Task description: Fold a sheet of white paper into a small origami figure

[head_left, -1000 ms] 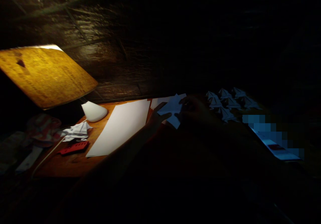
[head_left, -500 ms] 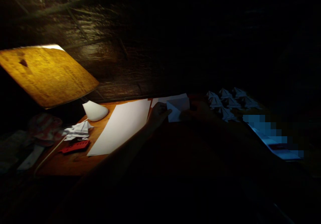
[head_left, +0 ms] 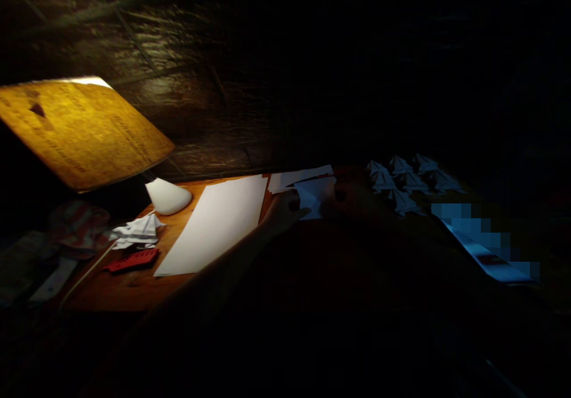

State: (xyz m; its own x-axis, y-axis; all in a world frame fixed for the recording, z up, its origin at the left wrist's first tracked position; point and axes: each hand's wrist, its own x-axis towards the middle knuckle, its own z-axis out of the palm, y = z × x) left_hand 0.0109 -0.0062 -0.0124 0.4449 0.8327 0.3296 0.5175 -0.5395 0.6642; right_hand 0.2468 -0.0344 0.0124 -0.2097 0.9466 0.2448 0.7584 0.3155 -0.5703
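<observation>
A small folded sheet of white paper [head_left: 313, 196] is held up between my two hands over the dim middle of the table. My left hand [head_left: 285, 207] grips its left edge, the thumb lying on the near face. On its right edge is my right hand [head_left: 350, 199], in deep shadow, its fingers hard to make out. Behind the folded paper lie loose white sheets [head_left: 298, 176]. A larger stack of white paper [head_left: 218, 222] lies lamplit to the left of my left hand.
Several folded paper figures [head_left: 408, 181] stand at the right, near a glowing, partly pixelated screen [head_left: 486, 249]. On the left are a lamp with a white base [head_left: 169, 197] and yellow shade [head_left: 84, 133], a red object [head_left: 131, 261], crumpled paper [head_left: 138, 231] and a cable [head_left: 84, 276].
The paper in my hands has tilted and sunk slightly, showing more of the sheets behind it. My left hand has shifted a little lower.
</observation>
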